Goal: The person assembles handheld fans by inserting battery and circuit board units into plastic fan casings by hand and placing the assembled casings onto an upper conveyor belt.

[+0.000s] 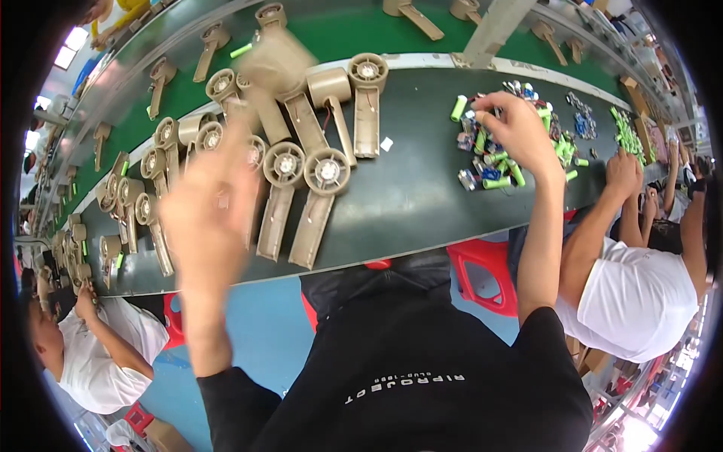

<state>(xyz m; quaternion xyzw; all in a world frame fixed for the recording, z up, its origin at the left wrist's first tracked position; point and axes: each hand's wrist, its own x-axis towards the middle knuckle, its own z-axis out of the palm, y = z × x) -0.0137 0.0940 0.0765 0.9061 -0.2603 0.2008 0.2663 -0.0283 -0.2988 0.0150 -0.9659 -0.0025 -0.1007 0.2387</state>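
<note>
My left hand is smeared by motion over the left part of the bench, among beige handheld fan housings. Just beyond its fingers is a blurred fan housing, tilted above the others; whether the hand grips it I cannot tell. My right hand reaches over a heap of green cylindrical battery cells with small circuit boards and wires attached. Its thumb and fingers curl together at the heap's left edge, beside an upright green cell. What sits between those fingertips is too small to make out.
A dark green bench runs across, with a white scrap on it. Behind a metal rail, a green belt carries more fan housings. Co-workers in white shirts sit left and right. A red stool stands near my right side.
</note>
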